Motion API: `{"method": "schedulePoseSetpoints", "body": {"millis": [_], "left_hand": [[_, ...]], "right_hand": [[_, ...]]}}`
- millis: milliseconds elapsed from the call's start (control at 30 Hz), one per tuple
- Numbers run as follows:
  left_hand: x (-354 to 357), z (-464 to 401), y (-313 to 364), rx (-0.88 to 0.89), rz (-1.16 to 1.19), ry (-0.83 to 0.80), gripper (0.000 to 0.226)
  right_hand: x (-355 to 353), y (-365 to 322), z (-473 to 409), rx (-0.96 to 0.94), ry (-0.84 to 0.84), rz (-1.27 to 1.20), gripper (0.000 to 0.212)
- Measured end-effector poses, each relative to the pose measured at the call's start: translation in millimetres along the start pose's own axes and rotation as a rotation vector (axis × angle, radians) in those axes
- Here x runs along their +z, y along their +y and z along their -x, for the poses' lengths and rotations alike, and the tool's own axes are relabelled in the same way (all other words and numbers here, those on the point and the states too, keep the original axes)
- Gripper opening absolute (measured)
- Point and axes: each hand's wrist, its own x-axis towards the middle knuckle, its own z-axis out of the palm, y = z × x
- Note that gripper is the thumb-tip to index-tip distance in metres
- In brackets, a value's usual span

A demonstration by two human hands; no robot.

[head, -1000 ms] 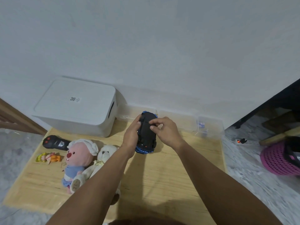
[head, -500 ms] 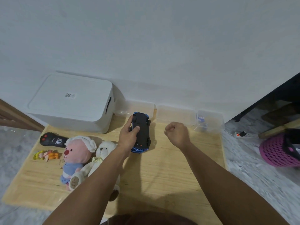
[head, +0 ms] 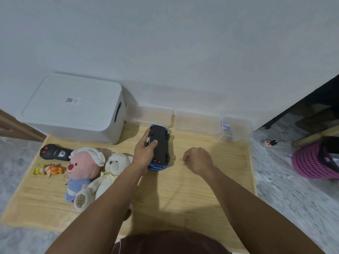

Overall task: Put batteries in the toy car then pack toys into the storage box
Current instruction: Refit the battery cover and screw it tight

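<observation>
Left hand [head: 145,153] clasped around the overturned blue toy car with black underside [head: 159,147], thumb on the chassis, car resting on the pale wooden board [head: 211,180]; right hand [head: 197,160] withdrawn from the car since a second ago, now a closed fist just beside it, contents not discernible. Possibly battery cover removed, judging by the withdrawal. Lidded white plastic storage box [head: 73,109] still shut at rear left; pink plush doll [head: 82,167] and white teddy bear [head: 111,173] unpacked.

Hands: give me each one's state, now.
Left hand: holding the upside-down toy car.
Right hand: closed in a fist; contents cannot be told.
</observation>
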Motion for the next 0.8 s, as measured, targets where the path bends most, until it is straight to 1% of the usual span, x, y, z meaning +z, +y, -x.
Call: {"method": "schedulePoseSetpoints", "body": {"millis": [133, 233, 367, 533, 633, 800], "left_hand": [[2, -1, -1, -0.02, 0.023, 0.008, 0.053], [1, 0, -1, -0.013, 0.025, 0.008, 0.053], [-1, -1, -4, -0.02, 0.027, 0.014, 0.053], [0, 1, -4, -0.024, 0.032, 0.014, 0.052], [1, 2, -5, -0.029, 0.03, 0.013, 0.053], [1, 2, -5, -0.038, 0.02, 0.011, 0.054]], "right_hand": [[5, 2, 3, -0.06, 0.005, 0.081, 0.023], [4, 6, 4, -0.061, 0.003, 0.023, 0.025], [5, 11, 6, -0.089, -0.033, -0.017, 0.021], [5, 14, 7, -0.151, -0.028, -0.007, 0.018], [7, 14, 9, -0.185, -0.025, 0.045, 0.017], [11, 14, 14, -0.296, 0.018, 0.208, 0.026]]}}
